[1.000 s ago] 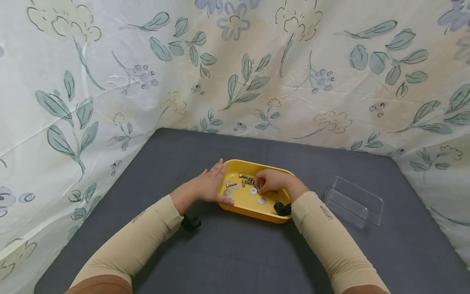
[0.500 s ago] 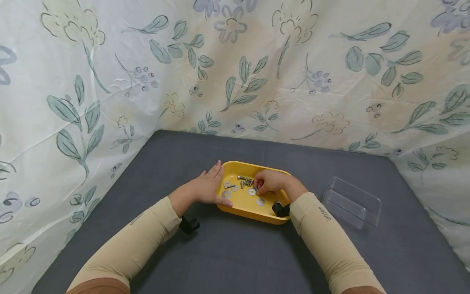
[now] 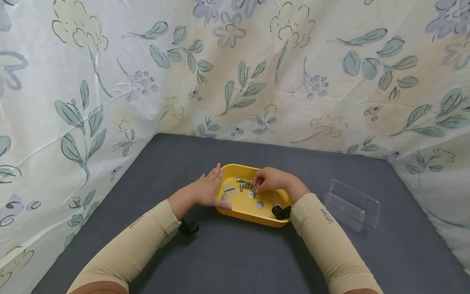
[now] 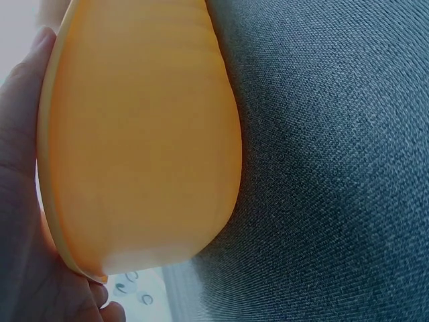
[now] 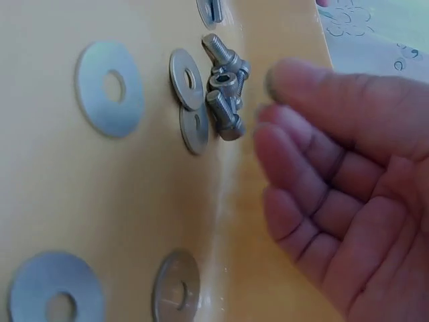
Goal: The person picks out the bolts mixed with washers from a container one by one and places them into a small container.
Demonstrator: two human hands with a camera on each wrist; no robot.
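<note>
Handling of small hardware in a yellow tray, set on a grey cloth. The left hand is spread across the tray's end, thumb lying over the near rim. The right hand, inside the tray, pinches a small metal piece between thumb and forefinger; too little shows to name it. Just beside these fingertips lie clustered socket-head screws and two overlapping flat washers; another washer lies flat, apart. All the hardware appears light, stiff and hard to damage, its smooth metal probably slippery. A washer offers only a thin edge and is best taken by its rim, most easily where one overlaps another; a screw is best held by its head or across the shank. The tray, probably light, is best steadied at its rim.
</note>
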